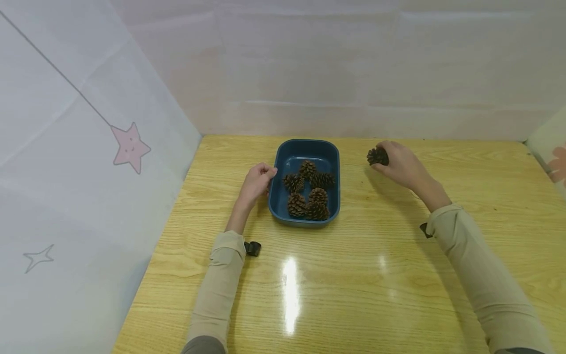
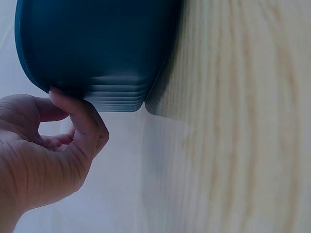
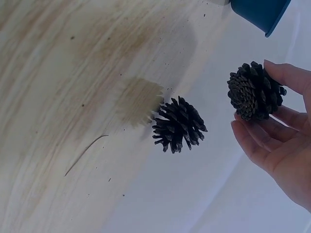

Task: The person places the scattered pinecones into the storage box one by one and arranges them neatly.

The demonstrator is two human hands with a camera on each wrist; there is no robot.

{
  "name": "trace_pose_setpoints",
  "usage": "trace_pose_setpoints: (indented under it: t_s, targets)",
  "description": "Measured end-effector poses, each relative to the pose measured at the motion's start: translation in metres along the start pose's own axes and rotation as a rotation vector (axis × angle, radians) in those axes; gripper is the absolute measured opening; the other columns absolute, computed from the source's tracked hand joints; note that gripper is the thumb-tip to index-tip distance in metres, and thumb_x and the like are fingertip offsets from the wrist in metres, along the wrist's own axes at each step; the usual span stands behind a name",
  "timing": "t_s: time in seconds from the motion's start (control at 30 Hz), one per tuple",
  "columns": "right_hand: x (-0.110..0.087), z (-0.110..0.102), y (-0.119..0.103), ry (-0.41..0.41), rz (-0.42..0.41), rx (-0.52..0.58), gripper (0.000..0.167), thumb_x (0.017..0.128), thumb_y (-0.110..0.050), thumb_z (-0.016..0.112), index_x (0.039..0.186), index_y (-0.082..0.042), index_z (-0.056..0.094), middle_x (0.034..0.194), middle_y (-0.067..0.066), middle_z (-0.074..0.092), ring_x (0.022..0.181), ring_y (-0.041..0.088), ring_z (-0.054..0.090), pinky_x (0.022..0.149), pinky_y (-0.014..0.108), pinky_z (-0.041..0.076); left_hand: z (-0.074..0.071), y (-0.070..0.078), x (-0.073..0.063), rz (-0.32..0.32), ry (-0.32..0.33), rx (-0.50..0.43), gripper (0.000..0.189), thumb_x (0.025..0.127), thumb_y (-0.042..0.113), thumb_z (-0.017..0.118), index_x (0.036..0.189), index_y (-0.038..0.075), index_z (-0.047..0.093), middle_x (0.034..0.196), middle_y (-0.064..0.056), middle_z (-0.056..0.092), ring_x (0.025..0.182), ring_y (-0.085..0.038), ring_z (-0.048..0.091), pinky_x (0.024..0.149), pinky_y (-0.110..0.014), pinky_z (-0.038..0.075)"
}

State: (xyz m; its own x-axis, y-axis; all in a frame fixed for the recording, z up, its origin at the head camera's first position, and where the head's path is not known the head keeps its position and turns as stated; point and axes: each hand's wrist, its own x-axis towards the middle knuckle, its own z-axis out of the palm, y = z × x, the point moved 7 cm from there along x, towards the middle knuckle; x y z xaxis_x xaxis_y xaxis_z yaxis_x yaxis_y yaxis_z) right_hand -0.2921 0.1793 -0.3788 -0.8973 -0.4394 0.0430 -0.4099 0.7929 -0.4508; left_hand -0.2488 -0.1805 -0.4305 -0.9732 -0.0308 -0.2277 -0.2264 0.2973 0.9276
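A dark blue rectangular tub (image 1: 305,223) stands on the table with several brown pine cones (image 1: 317,196) inside it. At its left side, my left hand (image 1: 258,182) pinches the rim with curled fingers, which also shows against the tub's wall (image 2: 102,43) in the left wrist view. To the right of the tub, my right hand (image 1: 402,164) grips a pine cone (image 3: 255,91) between thumb and fingers, raised above the wood. Another pine cone (image 3: 180,125) sits on the table near that hand in the right wrist view; in the head view the hand hides it.
The light wooden table (image 1: 212,295) runs back to a pale sheet (image 1: 309,64) hanging behind it. A printed sheet with a pink star (image 1: 130,147) borders the left side. A thin twig (image 3: 85,155) and dark crumbs lie on the wood near the right hand.
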Motion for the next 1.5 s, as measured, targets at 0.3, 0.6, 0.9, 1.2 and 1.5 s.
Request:
trace_pose_setpoints:
  t_s: [0.3, 0.6, 0.9, 1.2, 1.5]
  targets:
    - [0.002, 0.0, -0.002, 0.005, 0.007, -0.021, 0.058, 0.098, -0.014, 0.072, 0.143, 0.012, 0.046, 0.138, 0.037, 0.051, 0.123, 0.054, 0.052, 0.099, 0.066, 0.044, 0.0, -0.001, 0.0, 0.002, -0.001, -0.011, 0.034, 0.108, 0.027, 0.057, 0.115, -0.006, 0.061, 0.086, -0.006, 0.054, 0.065, -0.017, 0.051, 0.06, -0.035, 0.047]
    - [0.002, 0.0, -0.006, 0.034, -0.014, -0.044, 0.058, 0.099, -0.015, 0.072, 0.147, 0.007, 0.047, 0.142, 0.036, 0.05, 0.128, 0.055, 0.048, 0.103, 0.068, 0.041, 0.0, 0.0, 0.0, 0.007, -0.001, -0.032, 0.034, 0.108, 0.027, 0.057, 0.117, -0.006, 0.061, 0.085, -0.007, 0.054, 0.065, -0.019, 0.049, 0.061, -0.037, 0.045]
    - [0.005, -0.003, -0.013, 0.023, -0.006, -0.027, 0.057, 0.101, -0.017, 0.069, 0.147, 0.007, 0.045, 0.142, 0.036, 0.05, 0.128, 0.055, 0.048, 0.103, 0.068, 0.041, 0.0, 0.001, -0.001, 0.009, -0.005, -0.031, 0.035, 0.108, 0.027, 0.057, 0.117, -0.006, 0.061, 0.084, -0.007, 0.053, 0.067, -0.023, 0.049, 0.061, -0.038, 0.045]
    - [0.008, -0.003, -0.016, 0.025, 0.009, -0.02, 0.058, 0.101, -0.018, 0.07, 0.147, 0.007, 0.045, 0.141, 0.035, 0.049, 0.126, 0.055, 0.049, 0.101, 0.068, 0.042, 0.0, 0.001, -0.001, 0.007, -0.009, -0.028, 0.035, 0.108, 0.027, 0.057, 0.118, -0.007, 0.061, 0.083, -0.007, 0.054, 0.067, -0.023, 0.05, 0.061, -0.038, 0.046]
    - [0.015, -0.004, -0.026, 0.052, -0.025, -0.028, 0.058, 0.1, -0.019, 0.072, 0.144, 0.008, 0.046, 0.14, 0.035, 0.052, 0.126, 0.053, 0.051, 0.101, 0.066, 0.043, 0.0, 0.001, -0.001, 0.006, -0.006, -0.039, 0.035, 0.108, 0.026, 0.057, 0.117, -0.007, 0.061, 0.083, -0.007, 0.053, 0.065, -0.02, 0.049, 0.06, -0.037, 0.046]
